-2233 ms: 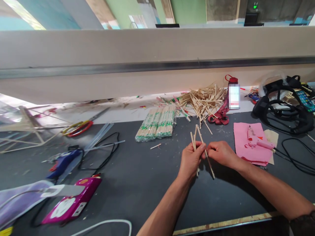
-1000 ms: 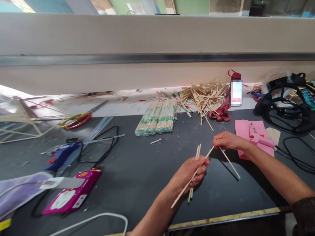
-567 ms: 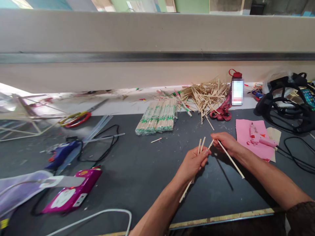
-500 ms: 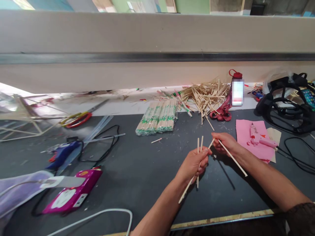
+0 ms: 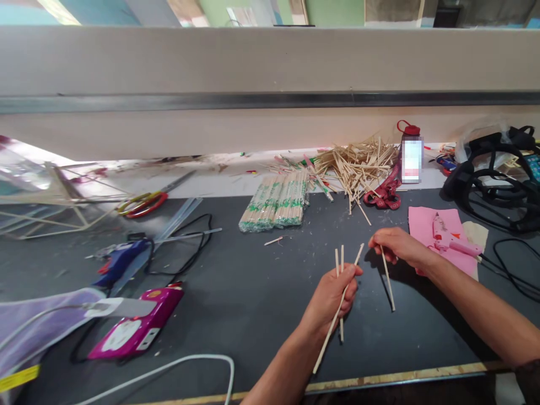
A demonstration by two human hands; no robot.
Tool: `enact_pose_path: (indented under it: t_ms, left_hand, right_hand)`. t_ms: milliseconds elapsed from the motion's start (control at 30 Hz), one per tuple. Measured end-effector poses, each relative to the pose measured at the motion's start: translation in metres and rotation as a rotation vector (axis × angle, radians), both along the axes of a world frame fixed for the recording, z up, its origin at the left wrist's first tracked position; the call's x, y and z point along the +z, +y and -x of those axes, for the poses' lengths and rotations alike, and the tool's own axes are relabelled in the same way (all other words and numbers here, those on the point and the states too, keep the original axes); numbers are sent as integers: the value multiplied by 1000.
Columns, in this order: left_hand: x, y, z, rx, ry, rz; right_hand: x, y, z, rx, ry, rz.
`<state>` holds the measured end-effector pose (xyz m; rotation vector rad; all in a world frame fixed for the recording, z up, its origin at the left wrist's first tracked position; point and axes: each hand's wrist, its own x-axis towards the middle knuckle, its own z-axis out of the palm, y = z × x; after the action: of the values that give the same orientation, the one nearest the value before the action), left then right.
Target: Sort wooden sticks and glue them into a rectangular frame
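My left hand [image 5: 333, 296] is closed around three thin bamboo sticks [image 5: 340, 264] that point up and away from me over the dark table [image 5: 236, 281]. My right hand [image 5: 394, 246] pinches the top of a single bamboo stick [image 5: 388, 280], which slants down toward the table to the right of the left hand. The two hands are a short distance apart.
Wrapped stick bundles [image 5: 276, 199] and a loose stick pile [image 5: 358, 166] lie at the back. A pink glue gun [image 5: 449, 239] rests on pink paper [image 5: 426, 225]. Red pliers [image 5: 382, 197], a bottle [image 5: 411, 154], black headset [image 5: 493, 183], blue glue gun [image 5: 120, 261], magenta device [image 5: 135, 329], scissors [image 5: 143, 202].
The right hand drew one stick away from the bunch in the left hand and now holds it steeper, more upright. The left hand shifted slightly lower, still gripping its sticks.
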<state>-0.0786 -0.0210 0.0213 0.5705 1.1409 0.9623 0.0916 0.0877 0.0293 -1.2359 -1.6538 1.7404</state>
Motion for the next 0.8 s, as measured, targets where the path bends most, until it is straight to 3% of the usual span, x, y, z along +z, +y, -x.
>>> enact_pose_path:
  t_ms: [100, 300, 400, 533, 700, 800]
  left_hand:
    - [-2, 8, 1, -40, 98, -41]
    - [0, 11, -1, -46, 328, -126]
    - [0, 14, -3, -24, 393, -185]
    - [-3, 16, -5, -59, 410, -228]
    - [-8, 16, -9, -39, 405, -244]
    - [-8, 17, -9, -8, 367, -241]
  right_hand:
    - [6, -11, 5, 92, -7, -58]
    - [10, -11, 8, 106, -142, -274]
    - [7, -7, 7, 62, -131, -210]
    - [4, -7, 10, 35, -99, -131]
    - [2, -11, 20, -41, -279, -352]
    - [0, -11, 24, -44, -267, -375]
